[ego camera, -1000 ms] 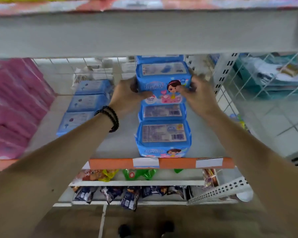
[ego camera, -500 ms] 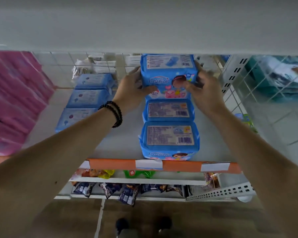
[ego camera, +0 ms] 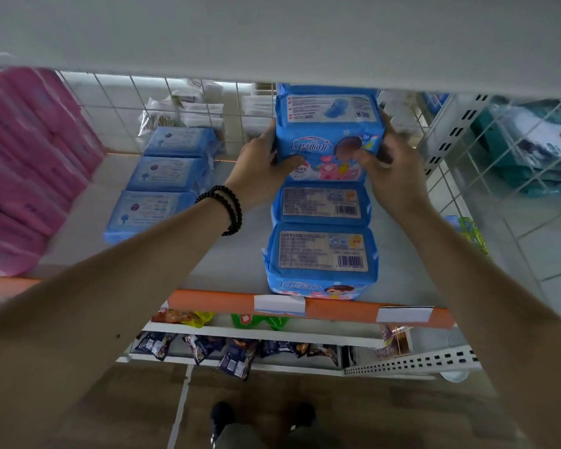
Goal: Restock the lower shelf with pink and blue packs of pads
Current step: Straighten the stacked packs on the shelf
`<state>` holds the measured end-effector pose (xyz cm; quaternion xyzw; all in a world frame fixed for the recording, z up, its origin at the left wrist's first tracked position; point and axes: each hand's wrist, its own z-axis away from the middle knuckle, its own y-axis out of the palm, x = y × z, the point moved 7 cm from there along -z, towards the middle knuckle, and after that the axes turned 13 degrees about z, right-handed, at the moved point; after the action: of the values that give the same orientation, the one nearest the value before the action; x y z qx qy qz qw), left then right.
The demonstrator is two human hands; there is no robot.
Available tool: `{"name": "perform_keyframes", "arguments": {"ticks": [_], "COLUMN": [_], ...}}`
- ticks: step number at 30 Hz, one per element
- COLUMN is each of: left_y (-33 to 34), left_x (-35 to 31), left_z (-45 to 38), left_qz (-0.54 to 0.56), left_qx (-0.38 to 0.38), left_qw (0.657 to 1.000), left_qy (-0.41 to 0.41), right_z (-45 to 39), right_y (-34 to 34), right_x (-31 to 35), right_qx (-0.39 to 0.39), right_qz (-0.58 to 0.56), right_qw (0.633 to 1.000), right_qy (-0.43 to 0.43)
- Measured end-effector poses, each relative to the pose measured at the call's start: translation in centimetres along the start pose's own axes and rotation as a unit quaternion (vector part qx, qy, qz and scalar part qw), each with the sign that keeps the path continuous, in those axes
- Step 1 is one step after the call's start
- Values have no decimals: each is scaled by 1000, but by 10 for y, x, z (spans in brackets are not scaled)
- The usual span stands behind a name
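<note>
Nearest me, two blue packs [ego camera: 321, 251] lie flat in a row from the shelf's orange lip [ego camera: 214, 303], labels up. Beyond them my left hand [ego camera: 259, 170] and right hand [ego camera: 392, 170] each keep a curled grip on a third blue pack [ego camera: 327, 137], one per side, I judge to square it to the row. Pink packs [ego camera: 23, 163] are stacked far left.

Soft, even light fills the aisle, brightest through the wire grid [ego camera: 182, 102] at the back. No hard shadows or glare show. The pink packs [ego camera: 23, 163] at the left edge smear with blur, and print on the blue pack [ego camera: 329, 124] reads soft. Wide-angle distortion bends the upper shelf [ego camera: 272, 37] and stretches both forearms.
</note>
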<state>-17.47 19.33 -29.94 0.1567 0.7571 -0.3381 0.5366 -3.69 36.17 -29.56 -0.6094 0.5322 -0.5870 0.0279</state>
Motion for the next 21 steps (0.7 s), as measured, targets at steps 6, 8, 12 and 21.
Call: {"name": "perform_keyframes", "arguments": {"ticks": [6, 8, 12, 21], "left_y": [2, 3, 3, 4], "left_x": [0, 0, 0, 1], "left_z": [4, 5, 3, 0], "left_qz": [-2, 1, -3, -38], "left_qx": [-9, -11, -25, -35], "left_qw": [1000, 1000, 1000, 999], "left_qy": [0, -4, -8, -1], "right_z": [8, 11, 11, 3], "right_y": [1, 2, 0, 2], "right_x": [0, 0, 2, -6], "right_qx": [-1, 10, 9, 5], "right_qz": [20, 21, 30, 41], "right_qw": [1000, 1000, 999, 999], "right_qy": [14, 19, 17, 8]}}
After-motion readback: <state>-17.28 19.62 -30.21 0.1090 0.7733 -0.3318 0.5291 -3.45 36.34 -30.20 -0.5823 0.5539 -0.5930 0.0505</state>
